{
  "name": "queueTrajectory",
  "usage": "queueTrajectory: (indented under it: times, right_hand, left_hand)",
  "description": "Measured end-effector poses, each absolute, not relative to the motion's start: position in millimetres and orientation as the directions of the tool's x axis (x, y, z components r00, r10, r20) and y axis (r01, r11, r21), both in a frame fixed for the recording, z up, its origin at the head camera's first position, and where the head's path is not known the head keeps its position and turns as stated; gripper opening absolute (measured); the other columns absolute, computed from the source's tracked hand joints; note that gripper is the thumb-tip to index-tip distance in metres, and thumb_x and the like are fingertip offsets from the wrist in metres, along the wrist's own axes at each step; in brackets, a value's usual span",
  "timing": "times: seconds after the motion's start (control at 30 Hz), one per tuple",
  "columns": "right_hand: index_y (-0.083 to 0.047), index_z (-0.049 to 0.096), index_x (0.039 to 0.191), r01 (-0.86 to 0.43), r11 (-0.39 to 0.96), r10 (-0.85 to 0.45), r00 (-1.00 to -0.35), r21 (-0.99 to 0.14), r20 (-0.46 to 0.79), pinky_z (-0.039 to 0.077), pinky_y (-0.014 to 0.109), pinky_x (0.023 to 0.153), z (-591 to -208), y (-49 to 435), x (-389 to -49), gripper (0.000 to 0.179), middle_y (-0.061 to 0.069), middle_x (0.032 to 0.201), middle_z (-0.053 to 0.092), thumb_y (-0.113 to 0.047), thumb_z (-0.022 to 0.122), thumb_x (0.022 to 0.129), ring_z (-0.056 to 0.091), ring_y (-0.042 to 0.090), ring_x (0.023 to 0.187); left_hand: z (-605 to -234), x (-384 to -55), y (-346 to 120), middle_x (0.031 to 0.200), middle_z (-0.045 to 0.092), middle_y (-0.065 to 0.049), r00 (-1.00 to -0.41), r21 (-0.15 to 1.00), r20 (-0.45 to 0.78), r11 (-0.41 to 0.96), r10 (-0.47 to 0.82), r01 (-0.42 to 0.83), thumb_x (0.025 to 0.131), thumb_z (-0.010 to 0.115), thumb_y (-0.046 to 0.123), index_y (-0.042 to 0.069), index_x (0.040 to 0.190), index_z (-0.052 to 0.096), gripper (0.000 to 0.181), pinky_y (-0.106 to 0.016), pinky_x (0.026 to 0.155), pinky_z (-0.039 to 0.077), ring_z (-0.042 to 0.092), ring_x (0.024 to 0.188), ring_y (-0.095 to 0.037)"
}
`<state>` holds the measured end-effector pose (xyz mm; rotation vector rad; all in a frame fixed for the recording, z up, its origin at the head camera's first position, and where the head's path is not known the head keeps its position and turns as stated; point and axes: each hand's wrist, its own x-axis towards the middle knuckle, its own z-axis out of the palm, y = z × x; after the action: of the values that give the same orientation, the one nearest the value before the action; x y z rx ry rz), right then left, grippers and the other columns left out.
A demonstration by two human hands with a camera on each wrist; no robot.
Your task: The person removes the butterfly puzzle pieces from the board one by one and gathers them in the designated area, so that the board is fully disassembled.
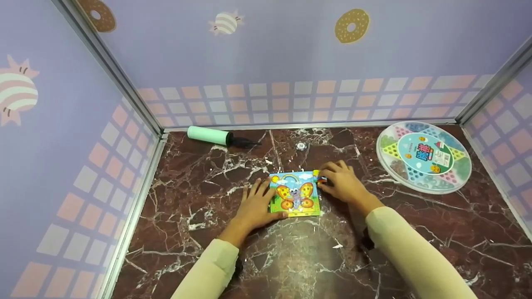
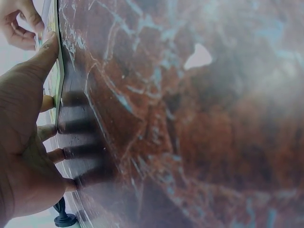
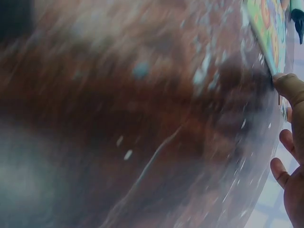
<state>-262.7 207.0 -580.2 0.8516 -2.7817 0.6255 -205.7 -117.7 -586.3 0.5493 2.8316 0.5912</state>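
Observation:
A square butterfly picture puzzle (image 1: 296, 198) lies flat on the dark red marbled surface, its picture facing up. My left hand (image 1: 257, 207) rests along its left side with spread fingers, the thumb on its front edge. In the left wrist view, the fingertips of the left hand (image 2: 28, 123) reach down at the edge of the puzzle (image 2: 60, 76). At the puzzle's back right corner, my right hand (image 1: 341, 182) pinches a small colourful piece (image 1: 316, 174), mostly covered by the fingers. In the right wrist view, the right thumb (image 3: 287, 85) is right at the puzzle's edge.
A mint-green hand pump (image 1: 210, 136) with a black nozzle lies at the back left. Behind the puzzle is a small black-and-white disc (image 1: 301, 145). A round Chinese checkers set (image 1: 390, 166) lies at the right. Patterned walls (image 1: 266, 62) enclose the back and sides; a white scrap (image 1: 338, 246) lies in front.

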Motion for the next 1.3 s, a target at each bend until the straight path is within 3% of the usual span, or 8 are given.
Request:
queueTrajectory:
  times: [0.6, 1.3]
  right_hand:
    - [-0.013, 0.083, 0.116, -0.540, 0.778, -0.485, -0.841, -0.320, 0.239, 0.049, 0.062, 0.084, -586.4, 233.4, -259.6, 0.020, 0.013, 0.137, 0.072, -0.021, 0.084, 0.098, 0.060, 0.042, 0.118]
    - [-0.016, 0.082, 0.121, -0.488, 0.793, -0.452, -0.873, -0.366, 0.185, 0.049, 0.066, 0.088, -589.7, 233.8, -256.6, 0.020, 0.013, 0.144, 0.070, -0.024, 0.079, 0.103, 0.060, 0.041, 0.120]
  left_hand:
    - [-581.8, -207.9, -119.1, 0.183, 0.029, -0.012, -0.908, 0.419, -0.123, 0.850, 0.401, 0.319, 0.093, 0.076, 0.071, 0.017, 0.161, 0.056, 0.089, -0.077, 0.134, 0.016, 0.020, 0.171, -0.045]
    - [-580.0, -209.5, -118.1, 0.186, 0.024, -0.009, -0.904, 0.425, -0.153, 0.852, 0.399, 0.304, 0.095, 0.075, 0.070, 0.018, 0.160, 0.056, 0.085, -0.077, 0.135, 0.014, 0.018, 0.172, -0.044]
